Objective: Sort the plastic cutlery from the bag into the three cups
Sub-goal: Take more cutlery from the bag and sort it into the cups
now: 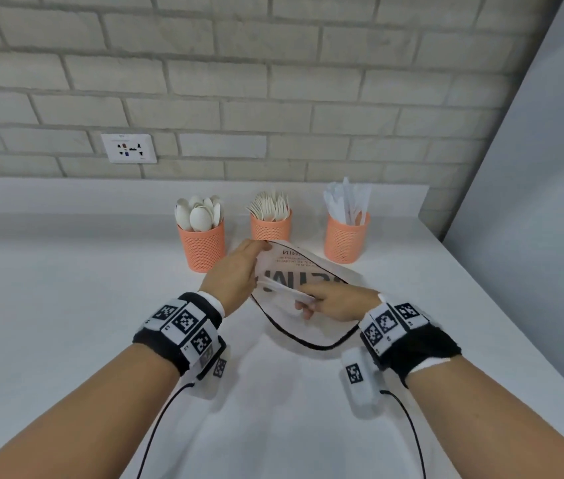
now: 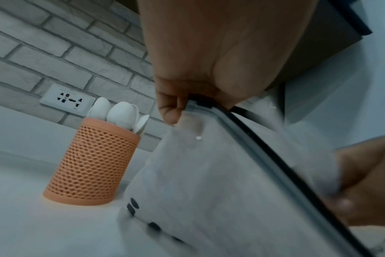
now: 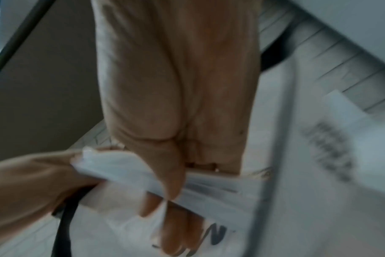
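While gripped: translucent, black-rimmed bag (image 1: 308, 326)

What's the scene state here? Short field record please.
left hand: pinches bag rim
right hand: grips wrapped white piece at bag mouth
bag: held open on counter
left cup: spoons
middle cup: forks
right cup: wrapped knives
wall: brick, socket
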Action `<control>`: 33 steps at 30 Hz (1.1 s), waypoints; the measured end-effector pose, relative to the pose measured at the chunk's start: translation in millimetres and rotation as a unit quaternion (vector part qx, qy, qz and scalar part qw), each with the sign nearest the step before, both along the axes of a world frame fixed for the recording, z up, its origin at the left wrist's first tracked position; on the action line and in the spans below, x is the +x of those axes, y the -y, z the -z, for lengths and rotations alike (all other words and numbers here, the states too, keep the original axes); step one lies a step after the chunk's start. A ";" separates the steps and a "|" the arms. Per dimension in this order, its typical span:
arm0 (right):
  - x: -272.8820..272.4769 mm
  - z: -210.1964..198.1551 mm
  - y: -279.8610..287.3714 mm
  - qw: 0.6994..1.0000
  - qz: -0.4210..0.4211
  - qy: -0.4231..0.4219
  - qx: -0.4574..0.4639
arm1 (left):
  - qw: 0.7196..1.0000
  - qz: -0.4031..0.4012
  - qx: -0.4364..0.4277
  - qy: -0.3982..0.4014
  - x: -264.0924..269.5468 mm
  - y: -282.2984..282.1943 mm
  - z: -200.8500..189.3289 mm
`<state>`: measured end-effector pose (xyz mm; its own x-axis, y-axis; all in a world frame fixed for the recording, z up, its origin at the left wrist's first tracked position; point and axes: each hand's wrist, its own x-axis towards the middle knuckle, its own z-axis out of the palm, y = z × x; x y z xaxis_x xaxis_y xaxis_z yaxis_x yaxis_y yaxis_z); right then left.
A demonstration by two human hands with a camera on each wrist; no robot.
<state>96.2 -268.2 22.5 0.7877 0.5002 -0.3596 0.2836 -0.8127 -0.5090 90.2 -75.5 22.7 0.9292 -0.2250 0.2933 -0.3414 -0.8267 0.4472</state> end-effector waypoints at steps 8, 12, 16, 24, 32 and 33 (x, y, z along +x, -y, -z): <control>-15.5 -37.6 29.4 0.951 0.009 -0.021 0.308 | 0.991 0.070 -0.022 -0.113 11.7 9.1 9.5; 0.4 -70.8 40.6 0.879 0.073 -0.021 0.470 | 0.937 0.102 0.182 -0.280 8.2 21.4 22.7; 41.8 -82.4 59.3 0.847 0.181 0.101 0.489 | 0.899 0.080 0.225 -0.367 7.3 30.6 37.0; 126.3 -34.7 64.8 0.775 0.325 0.262 0.474 | 0.894 0.099 0.286 -0.330 17.8 39.8 36.4; 169.6 1.1 62.8 0.866 0.362 0.314 0.144 | 0.878 0.131 0.298 -0.352 21.3 33.7 35.0; 170.2 2.1 63.0 0.851 0.356 0.347 0.171 | 0.877 0.131 0.301 -0.352 21.3 34.0 35.0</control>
<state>266.4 -331.1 20.4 0.8979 -0.2105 0.3866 0.1108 -0.7418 -0.6613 111.5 -109.5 -12.3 0.7256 -0.3749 -0.5771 -0.3691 -0.9198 0.1335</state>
